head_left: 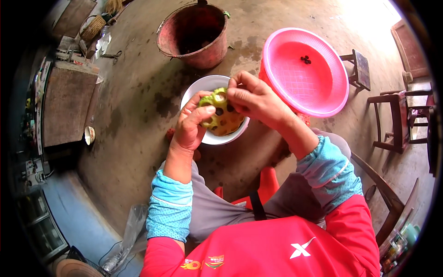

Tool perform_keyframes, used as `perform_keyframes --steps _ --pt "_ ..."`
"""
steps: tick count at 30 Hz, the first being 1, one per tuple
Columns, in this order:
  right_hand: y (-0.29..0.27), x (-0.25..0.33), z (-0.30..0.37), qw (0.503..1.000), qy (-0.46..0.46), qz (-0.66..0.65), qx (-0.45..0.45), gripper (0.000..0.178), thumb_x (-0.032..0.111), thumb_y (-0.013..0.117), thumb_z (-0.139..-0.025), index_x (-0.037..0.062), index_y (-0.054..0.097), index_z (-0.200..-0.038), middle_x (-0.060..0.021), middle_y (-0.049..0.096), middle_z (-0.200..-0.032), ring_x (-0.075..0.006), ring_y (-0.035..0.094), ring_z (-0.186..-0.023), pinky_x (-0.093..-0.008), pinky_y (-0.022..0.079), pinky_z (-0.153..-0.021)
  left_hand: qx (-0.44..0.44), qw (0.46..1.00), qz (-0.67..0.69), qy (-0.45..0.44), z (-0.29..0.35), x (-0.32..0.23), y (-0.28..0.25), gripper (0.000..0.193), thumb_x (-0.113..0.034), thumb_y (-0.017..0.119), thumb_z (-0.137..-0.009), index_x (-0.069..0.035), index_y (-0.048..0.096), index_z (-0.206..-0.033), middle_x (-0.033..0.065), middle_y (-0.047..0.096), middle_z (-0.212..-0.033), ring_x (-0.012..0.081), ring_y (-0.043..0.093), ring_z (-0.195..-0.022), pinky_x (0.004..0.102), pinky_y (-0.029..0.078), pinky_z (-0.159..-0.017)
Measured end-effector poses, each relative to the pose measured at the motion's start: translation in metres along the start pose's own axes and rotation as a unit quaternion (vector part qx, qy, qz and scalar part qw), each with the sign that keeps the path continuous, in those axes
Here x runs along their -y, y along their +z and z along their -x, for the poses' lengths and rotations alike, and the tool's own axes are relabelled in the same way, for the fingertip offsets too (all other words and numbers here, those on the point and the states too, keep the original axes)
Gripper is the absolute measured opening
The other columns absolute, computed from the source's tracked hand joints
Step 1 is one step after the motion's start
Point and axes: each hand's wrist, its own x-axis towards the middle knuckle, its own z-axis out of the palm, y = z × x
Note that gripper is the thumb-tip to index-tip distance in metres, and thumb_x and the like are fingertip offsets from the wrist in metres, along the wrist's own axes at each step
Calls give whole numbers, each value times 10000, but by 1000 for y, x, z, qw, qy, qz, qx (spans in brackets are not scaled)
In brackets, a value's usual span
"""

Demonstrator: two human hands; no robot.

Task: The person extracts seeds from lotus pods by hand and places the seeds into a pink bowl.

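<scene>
My left hand (191, 122) grips a green and yellow lotus seed pod (222, 115) with several dark seed holes, thumb lying across its face. My right hand (254, 99) pinches at the pod's upper edge with its fingertips. Both hands hold the pod over a white bowl (199, 91) that stands on the concrete floor. Whatever lies in the bowl is hidden behind the pod and my hands.
A round pink basket tray (318, 87) with a few dark seeds (305, 59) sits to the right of the bowl. A worn red bucket (196, 34) stands farther off. Wooden stools (392, 120) are at the right, a wooden cabinet (67, 104) at the left. I sit on a red stool (267, 182).
</scene>
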Motion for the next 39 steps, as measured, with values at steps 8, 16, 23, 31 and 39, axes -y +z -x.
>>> perform_keyframes --steps 8,16,23,31,39 --pt "2 6 4 996 16 -34 -83 229 270 539 -978 80 556 -853 -24 570 -736 -52 430 -530 -176 309 -461 -94 988 123 -29 -11 2 8 293 -175 616 -894 -78 555 -1164 64 618 -1116 182 584 -1055 341 447 -948" --pt "13 -7 4 943 -44 304 -127 410 364 734 -844 -9 573 -902 -140 639 -733 -208 627 -665 -331 500 -615 -103 993 25 53 -10 15 6 220 -89 670 -878 -69 585 -1080 13 644 -1024 104 607 -932 268 484 -868" --pt "9 -12 1 977 -69 195 -45 357 314 736 -856 33 518 -885 -29 589 -751 -81 546 -690 -254 456 -593 -72 991 82 78 -7 12 10 161 -120 686 -884 -80 625 -1027 27 659 -1011 124 631 -909 276 517 -833" --pt "6 -1 3 999 48 -10 -5 158 172 629 -919 66 519 -881 7 558 -717 -43 501 -633 -201 398 -539 -80 989 105 69 -7 9 8 171 -109 685 -878 -82 624 -1035 37 662 -1021 142 635 -919 291 518 -847" --pt "2 8 6 991 37 -108 -65 249 299 495 -969 67 576 -936 8 501 -640 -52 415 -467 -181 300 -412 -116 986 78 90 -12 9 12 163 -183 638 -917 -79 618 -1041 35 654 -1026 137 626 -936 288 508 -850"
